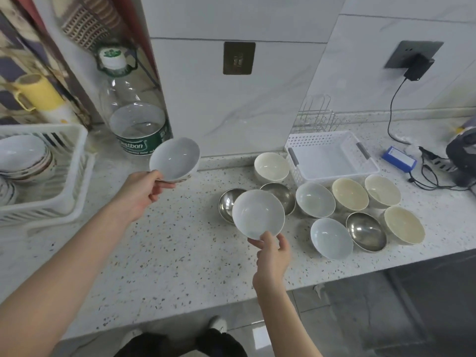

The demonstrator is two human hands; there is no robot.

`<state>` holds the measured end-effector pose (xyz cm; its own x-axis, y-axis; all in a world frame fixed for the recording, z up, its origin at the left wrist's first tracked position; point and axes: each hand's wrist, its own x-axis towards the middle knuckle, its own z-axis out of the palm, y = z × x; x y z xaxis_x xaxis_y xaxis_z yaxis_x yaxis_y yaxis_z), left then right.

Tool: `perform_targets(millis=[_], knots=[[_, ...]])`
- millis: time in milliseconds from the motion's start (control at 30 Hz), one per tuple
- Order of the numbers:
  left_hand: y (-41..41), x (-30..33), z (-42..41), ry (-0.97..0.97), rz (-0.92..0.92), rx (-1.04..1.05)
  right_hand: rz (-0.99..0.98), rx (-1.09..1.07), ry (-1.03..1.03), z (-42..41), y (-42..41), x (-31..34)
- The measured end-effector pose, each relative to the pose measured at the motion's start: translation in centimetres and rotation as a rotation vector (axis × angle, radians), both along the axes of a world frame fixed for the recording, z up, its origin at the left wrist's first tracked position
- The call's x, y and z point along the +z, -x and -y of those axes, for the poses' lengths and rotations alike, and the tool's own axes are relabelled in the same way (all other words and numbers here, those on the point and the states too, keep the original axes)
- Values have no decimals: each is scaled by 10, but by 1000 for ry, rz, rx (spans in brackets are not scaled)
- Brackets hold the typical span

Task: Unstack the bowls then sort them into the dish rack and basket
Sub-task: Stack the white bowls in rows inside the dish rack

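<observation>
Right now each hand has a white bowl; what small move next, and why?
Probably carry the left hand and its white bowl left into the dish rack: similar bowls already sit there, while the basket holds nothing and lies on the right.

Both bare forearms are stretched forward over the counter. The left hand (140, 193) is raised, its fingers and thumb curled round a bowl's (175, 158) rim. The right hand (271, 256) is held lower, a second bowl (258, 213) pinched at its near edge.
</observation>
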<state>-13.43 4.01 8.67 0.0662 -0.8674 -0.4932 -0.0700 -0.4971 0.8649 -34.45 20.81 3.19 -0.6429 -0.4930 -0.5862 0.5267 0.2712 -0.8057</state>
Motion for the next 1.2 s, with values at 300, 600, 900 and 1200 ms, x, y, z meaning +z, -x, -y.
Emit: perform_targets(millis=[300, 600, 900, 1200], knots=[[-109, 11, 1, 17, -50, 122, -91, 150, 146, 46, -91, 23], [-254, 18, 7, 75, -74, 240, -175, 352, 211, 86, -220, 41], [-384, -8, 17, 201, 18, 276, -446, 797, 195, 160, -325, 60], [-435, -23, 29, 245, 28, 259, -924, 1022, -172, 211, -375, 60]])
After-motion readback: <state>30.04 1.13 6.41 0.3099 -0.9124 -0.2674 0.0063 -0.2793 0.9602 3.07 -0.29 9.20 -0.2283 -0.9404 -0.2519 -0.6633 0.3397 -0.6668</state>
